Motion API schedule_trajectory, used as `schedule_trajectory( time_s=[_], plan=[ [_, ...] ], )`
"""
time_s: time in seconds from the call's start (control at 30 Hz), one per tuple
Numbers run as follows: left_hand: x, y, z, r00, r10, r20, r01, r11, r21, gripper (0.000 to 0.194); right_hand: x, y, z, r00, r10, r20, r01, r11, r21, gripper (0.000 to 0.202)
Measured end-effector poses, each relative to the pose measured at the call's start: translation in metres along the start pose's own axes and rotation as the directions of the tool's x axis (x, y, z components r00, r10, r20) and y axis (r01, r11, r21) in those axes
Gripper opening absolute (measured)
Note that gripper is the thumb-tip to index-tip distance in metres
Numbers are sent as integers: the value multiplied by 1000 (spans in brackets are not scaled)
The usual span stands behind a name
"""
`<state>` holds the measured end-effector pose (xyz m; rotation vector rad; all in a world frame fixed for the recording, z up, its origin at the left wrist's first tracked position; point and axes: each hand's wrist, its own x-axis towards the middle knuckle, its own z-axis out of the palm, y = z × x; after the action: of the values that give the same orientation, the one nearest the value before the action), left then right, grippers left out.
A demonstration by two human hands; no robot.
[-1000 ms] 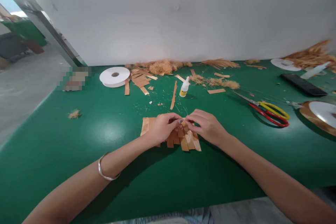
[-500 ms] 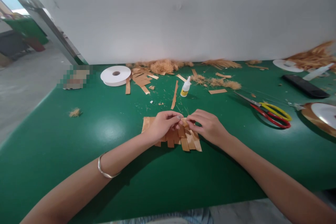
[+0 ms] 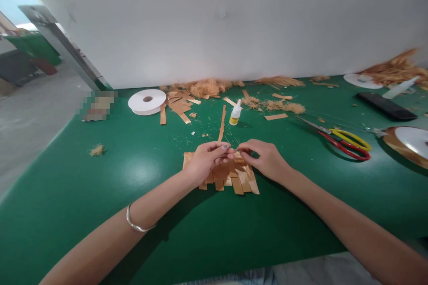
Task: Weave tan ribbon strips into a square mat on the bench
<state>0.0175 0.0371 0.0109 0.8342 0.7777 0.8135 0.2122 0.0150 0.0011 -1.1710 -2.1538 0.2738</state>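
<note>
A panel of overlapping tan ribbon strips (image 3: pixel 239 183) lies flat on the green table, its lower strip ends uneven. My left hand (image 3: pixel 210 158) is over its upper left part, thumb and fingers pinched together. My right hand (image 3: pixel 264 156) is at the upper right edge, also in a pinch, its fingertips close to the left ones. Whatever sits between the fingertips is too small to make out. Just beyond the hands stand a small white glue bottle (image 3: pixel 235 113) with a yellow label and one loose tan strip (image 3: pixel 222 123).
Scissors (image 3: pixel 344 140) with red and yellow handles lie to the right, near a ribbon spool (image 3: pixel 409 144) and a black flat object (image 3: pixel 386 106). A white roll (image 3: pixel 147 100), cut strips (image 3: pixel 179 106) and frayed fibre (image 3: pixel 212 87) are along the wall.
The view has tilted slightly. My hands stay at the panel's top edge, and the left fingers have opened out a little, still close to the right fingertips.
</note>
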Motion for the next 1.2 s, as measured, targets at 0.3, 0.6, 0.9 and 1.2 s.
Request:
schedule_trajectory(
  time_s=[0.3, 0.6, 0.9, 1.2],
  plan=[
    [-3, 3, 12, 994, 98, -53, -83, 969, 232, 14, 0, -1, 0, 989, 121, 87, -129, 988, 90, 25],
    [10, -4, 22, 993, 114, 16, -105, 847, 521, 55, 1, -1, -6, 987, 134, 87, -145, 980, 134, 32],
    [15, -9, 23, 999, 2, 54, -26, 891, 454, 32, 2, -6, -13, 991, 133, 15, -134, 988, 82, 26],
    [10, -10, 19, 999, 35, 26, -43, 798, 601, 13, 0, 24, -23, 963, 120, -242, -191, 936, -297, 14]
  ],
)
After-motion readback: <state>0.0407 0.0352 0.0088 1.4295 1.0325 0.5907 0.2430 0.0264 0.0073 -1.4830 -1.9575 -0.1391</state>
